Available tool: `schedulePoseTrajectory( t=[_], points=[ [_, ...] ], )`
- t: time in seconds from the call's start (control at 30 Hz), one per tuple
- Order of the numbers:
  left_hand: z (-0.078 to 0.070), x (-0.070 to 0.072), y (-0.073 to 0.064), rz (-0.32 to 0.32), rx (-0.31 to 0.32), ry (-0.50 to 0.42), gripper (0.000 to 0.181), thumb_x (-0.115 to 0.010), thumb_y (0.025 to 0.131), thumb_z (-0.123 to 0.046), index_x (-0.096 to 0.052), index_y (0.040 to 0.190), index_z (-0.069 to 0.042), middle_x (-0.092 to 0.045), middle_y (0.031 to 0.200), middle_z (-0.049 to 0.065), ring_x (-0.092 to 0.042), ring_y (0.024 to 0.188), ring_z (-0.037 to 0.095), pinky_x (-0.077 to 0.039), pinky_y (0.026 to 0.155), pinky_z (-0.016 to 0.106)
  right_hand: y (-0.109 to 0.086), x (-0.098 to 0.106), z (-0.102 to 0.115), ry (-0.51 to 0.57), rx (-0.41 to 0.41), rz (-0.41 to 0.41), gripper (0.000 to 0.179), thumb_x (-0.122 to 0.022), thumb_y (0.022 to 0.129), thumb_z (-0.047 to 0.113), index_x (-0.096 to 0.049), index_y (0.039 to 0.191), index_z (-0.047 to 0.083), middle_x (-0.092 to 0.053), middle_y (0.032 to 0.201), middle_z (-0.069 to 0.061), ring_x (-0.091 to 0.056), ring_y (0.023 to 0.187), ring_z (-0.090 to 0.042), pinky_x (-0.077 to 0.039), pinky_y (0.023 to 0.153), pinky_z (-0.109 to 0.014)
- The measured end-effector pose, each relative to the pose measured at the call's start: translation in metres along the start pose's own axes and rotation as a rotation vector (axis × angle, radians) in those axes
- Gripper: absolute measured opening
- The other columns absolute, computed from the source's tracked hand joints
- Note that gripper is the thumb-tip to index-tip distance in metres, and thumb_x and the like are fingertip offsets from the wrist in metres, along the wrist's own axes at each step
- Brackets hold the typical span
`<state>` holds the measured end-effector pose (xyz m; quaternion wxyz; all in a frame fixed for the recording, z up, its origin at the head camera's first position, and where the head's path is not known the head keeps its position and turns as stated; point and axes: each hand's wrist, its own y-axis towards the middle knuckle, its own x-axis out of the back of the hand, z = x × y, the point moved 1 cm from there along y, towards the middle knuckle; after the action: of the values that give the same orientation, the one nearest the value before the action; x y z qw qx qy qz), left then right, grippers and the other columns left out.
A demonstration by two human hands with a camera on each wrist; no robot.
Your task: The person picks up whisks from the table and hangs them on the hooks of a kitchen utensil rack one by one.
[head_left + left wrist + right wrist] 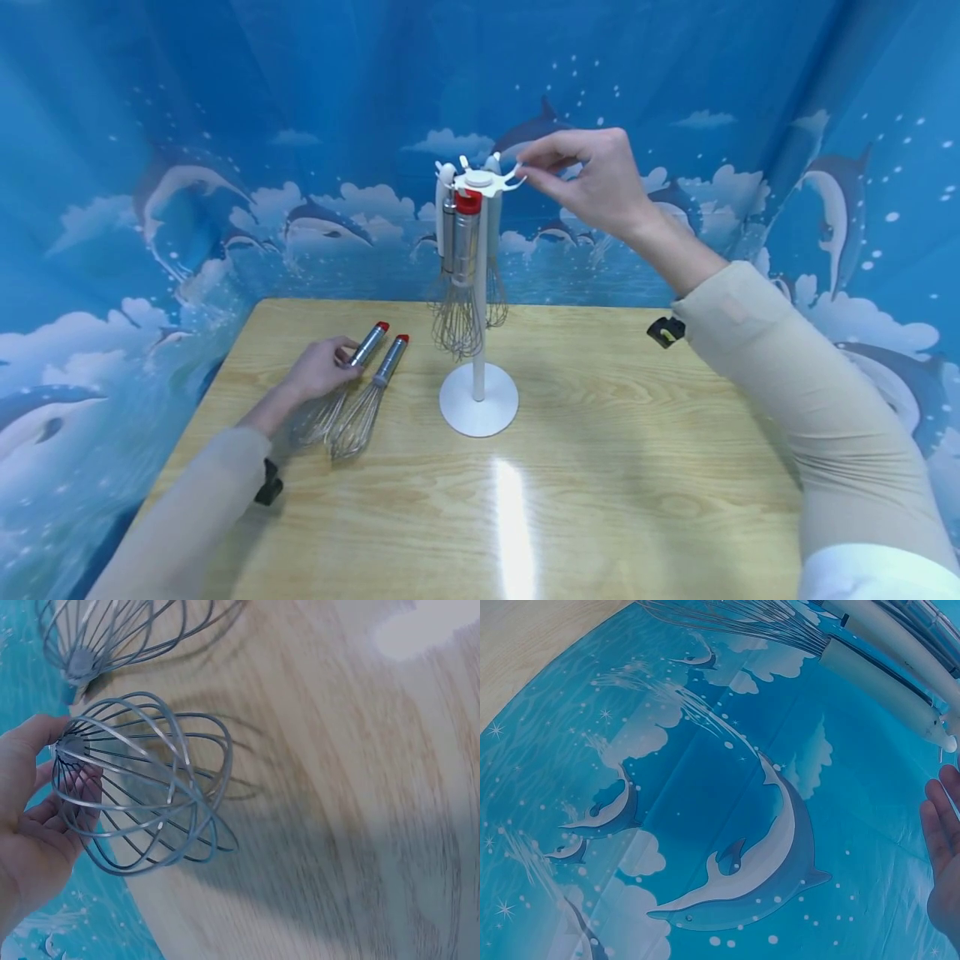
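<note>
On the left of the table my left hand (326,367) grips a wire whisk (367,343) with a red-tipped metal handle. In the left wrist view the thumb lies at the neck of this whisk (150,795), its wire loops pointing away from the palm. Close on its right lies a second red-tipped whisk (392,358). A white stand (478,408) carries several hanging whisks (465,250), some metal-handled, some white-handled. My right hand (592,179) pinches the tip of a hook arm (512,178) at the stand's top. A white-handled whisk (889,690) hangs near those fingers.
The wooden table (637,417) ends at a blue curtain (337,100) printed with dolphins, which hangs behind and at both sides. The stand's round base is near the table's middle. Each wrist bears a small black device (666,332).
</note>
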<state>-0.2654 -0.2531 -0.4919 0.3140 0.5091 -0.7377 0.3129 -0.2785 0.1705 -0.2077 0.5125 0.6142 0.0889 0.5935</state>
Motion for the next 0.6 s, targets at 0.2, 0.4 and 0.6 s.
schedulePoseTrajectory(
  t=[0.2,0.4,0.6],
  points=[
    [-0.003,0.011,-0.008,-0.090,0.001,-0.011,0.056,-0.075,0.097,-0.018,-0.056,0.144,0.006,-0.073,0.111,0.024,-0.071,0.093,0.030,-0.062,0.071,0.031,0.001,-0.001,0.001,0.010,0.002,-0.002,0.015,-0.078,0.096,0.010,-0.081,0.109,0.001,-0.083,0.101,-0.014,-0.067,0.085,0.011,-0.057,0.082,-0.007],
    [-0.014,0.015,-0.017,-0.185,-0.015,-0.031,0.054,-0.075,0.098,-0.018,-0.057,0.145,0.001,-0.074,0.112,0.025,-0.072,0.089,0.028,-0.059,0.067,0.026,0.000,-0.002,0.000,0.007,-0.004,-0.009,0.015,-0.078,0.096,0.009,-0.081,0.109,0.002,-0.083,0.100,-0.013,-0.078,0.084,-0.023,-0.057,0.082,-0.007],
    [-0.031,0.018,-0.026,-0.362,-0.094,-0.110,0.051,-0.079,0.095,-0.014,-0.063,0.140,0.001,-0.076,0.106,0.024,-0.070,0.078,0.016,-0.057,0.062,0.016,0.000,0.000,0.001,0.004,0.001,-0.005,0.015,-0.078,0.097,0.010,-0.081,0.109,0.003,-0.083,0.100,-0.013,-0.077,0.084,-0.024,-0.058,0.082,-0.008]
  ],
)
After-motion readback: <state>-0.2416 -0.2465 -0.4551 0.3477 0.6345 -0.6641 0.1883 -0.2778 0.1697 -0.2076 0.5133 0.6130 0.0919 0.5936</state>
